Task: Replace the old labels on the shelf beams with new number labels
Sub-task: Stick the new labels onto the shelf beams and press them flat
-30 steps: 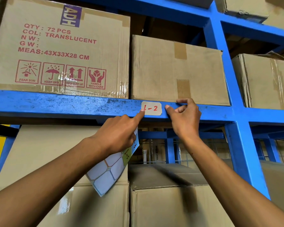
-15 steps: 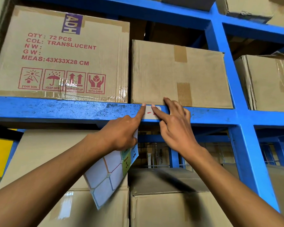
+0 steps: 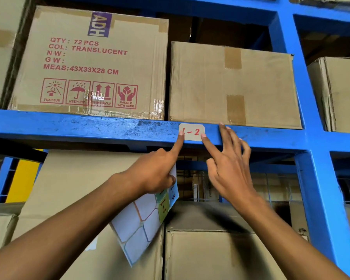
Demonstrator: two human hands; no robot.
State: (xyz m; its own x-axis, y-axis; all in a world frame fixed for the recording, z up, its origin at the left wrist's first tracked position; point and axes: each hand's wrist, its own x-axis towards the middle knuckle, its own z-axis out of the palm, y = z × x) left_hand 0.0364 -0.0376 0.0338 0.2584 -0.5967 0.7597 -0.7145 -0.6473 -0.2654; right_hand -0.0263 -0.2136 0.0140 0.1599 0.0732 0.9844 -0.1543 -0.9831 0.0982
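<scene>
I see the white paper number label (image 3: 192,131) on the blue steel shelf beam (image 3: 89,126), brown cardboard boxes (image 3: 232,83) above, my left hand (image 3: 152,174) and right hand (image 3: 228,168) below it

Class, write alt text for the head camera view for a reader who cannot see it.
Two hands press a white paper label marked "1-2" onto a blue metal shelf beam: left hand by forefinger, also holding a sticker sheet; right hand open. Brown cardboard boxes sit above.

On the white label (image 3: 192,131) stuck to the blue shelf beam (image 3: 89,127): "1-2" in red. On the left carton (image 3: 93,63): "ADH", "QTY: 72 PCS", "COL: TRANSLUCENT", "MEAS: 43X33X28 CM", "FEAR SUN", "KEEP DRY", "HANDLE WITH CARE". On the label sheet (image 3: 146,219): "1-5".
</scene>
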